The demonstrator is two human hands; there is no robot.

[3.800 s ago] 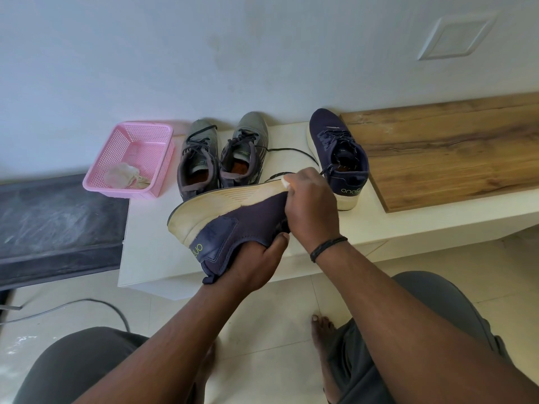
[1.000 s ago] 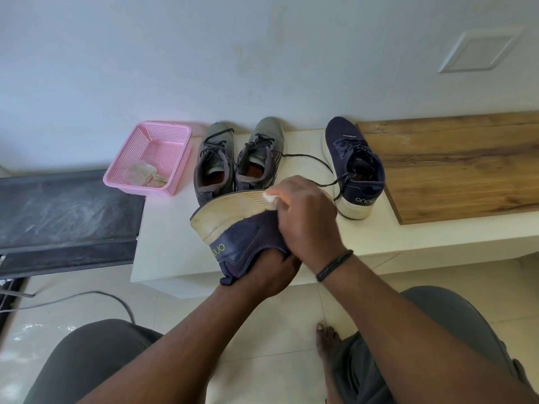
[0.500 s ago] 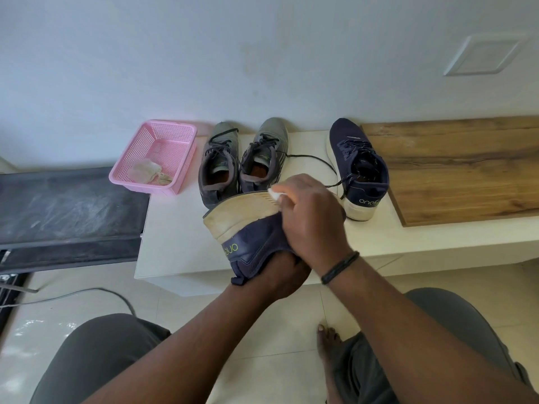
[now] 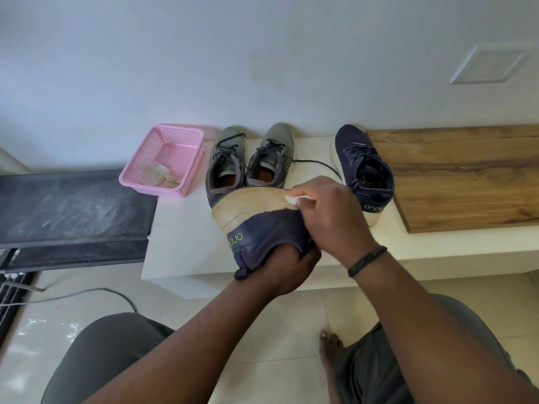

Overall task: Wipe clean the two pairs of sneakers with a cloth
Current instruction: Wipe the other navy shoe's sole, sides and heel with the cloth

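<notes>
My left hand (image 4: 281, 269) grips a navy sneaker (image 4: 256, 228) from below, fingers hidden inside its opening, its dirty cream sole turned up and away from me. My right hand (image 4: 329, 217) lies over the sneaker's front and pinches a small white cloth (image 4: 294, 199) against the sole. The other navy sneaker (image 4: 363, 170) stands upright on the white bench (image 4: 180, 234) to the right. A grey pair stands behind the held shoe: the left grey sneaker (image 4: 226, 161) and the right grey sneaker (image 4: 272, 154).
A pink plastic basket (image 4: 175, 141) holding a crumpled rag (image 4: 156, 174) sits at the bench's back left. A wooden board (image 4: 466, 176) covers the bench's right part. A dark ledge (image 4: 73, 208) lies to the left, with a cable on the tiled floor.
The right hand has kept rubbing the cloth along the sole, shifting slightly toward the heel and back. The left hand has tilted the shoe a little; the other shoes have not moved.
</notes>
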